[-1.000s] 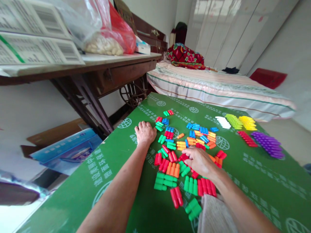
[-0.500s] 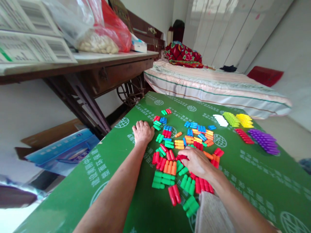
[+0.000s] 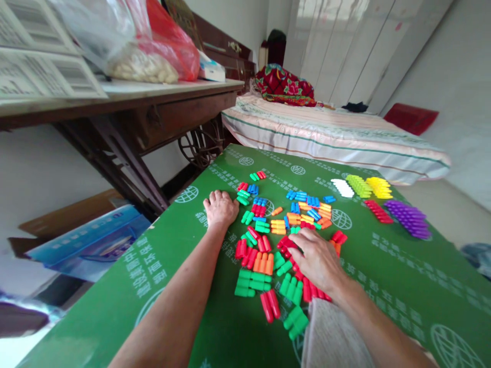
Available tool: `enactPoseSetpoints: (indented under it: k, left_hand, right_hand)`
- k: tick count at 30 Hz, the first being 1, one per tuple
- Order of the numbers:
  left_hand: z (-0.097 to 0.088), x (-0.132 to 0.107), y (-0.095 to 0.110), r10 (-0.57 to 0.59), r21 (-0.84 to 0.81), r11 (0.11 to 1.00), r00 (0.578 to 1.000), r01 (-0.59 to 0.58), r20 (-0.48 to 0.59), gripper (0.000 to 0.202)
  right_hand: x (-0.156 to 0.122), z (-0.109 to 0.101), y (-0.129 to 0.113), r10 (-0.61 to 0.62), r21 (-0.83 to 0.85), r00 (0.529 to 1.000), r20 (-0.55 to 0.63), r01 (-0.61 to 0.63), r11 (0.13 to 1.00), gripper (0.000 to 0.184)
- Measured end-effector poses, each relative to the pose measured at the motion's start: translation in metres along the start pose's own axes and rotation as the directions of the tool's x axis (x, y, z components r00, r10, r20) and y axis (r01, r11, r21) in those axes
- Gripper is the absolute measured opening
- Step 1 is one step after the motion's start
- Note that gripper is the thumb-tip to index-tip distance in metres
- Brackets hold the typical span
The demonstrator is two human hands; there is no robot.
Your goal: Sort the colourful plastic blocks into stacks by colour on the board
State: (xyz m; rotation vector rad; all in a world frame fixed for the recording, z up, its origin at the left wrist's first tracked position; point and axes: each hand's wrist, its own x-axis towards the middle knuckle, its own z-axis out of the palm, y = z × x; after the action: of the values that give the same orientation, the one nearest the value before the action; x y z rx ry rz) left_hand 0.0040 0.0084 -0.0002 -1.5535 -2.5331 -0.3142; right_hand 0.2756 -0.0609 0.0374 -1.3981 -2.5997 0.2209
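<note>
My left hand (image 3: 220, 208) lies palm down on the green board, fingers slightly curled and holding nothing, beside a small group of green pegs (image 3: 243, 197). My right hand (image 3: 316, 255) hovers low over the scattered bullet-shaped plastic pegs, thumb and fingers apart. Just under its fingertips sit red pegs (image 3: 286, 245); whether the fingers touch them I cannot tell. More red pegs are partly hidden beneath the palm. Around the hand lie orange pegs (image 3: 264, 263), green pegs (image 3: 291, 289) and blue pegs (image 3: 312, 201), many of them side by side in small groups.
At the board's (image 3: 383, 306) right stand neat blocks of white pegs (image 3: 342, 188), lime pegs (image 3: 359, 186), yellow pegs (image 3: 379, 187), red pegs (image 3: 378, 211) and purple pegs (image 3: 408, 219). A grey cloth (image 3: 333, 337) is under my right forearm. A sewing-machine table (image 3: 184, 97) borders the left, a bed (image 3: 337, 133) the far side.
The fingers of my right hand have opened from a pinch on a red peg piece, which now lies among the others. My left hand stays put; the view has shifted slightly.
</note>
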Motion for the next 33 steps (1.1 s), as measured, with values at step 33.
enactPoseSetpoints:
  k: [33]
  left_hand:
    - [-0.027,0.019,0.003,-0.045,0.120,0.993,0.983,0.024,0.177,0.081]
  right_hand:
    - [-0.011,-0.034,0.194,0.589,0.323,0.787,-0.184,-0.518,0.792,0.026]
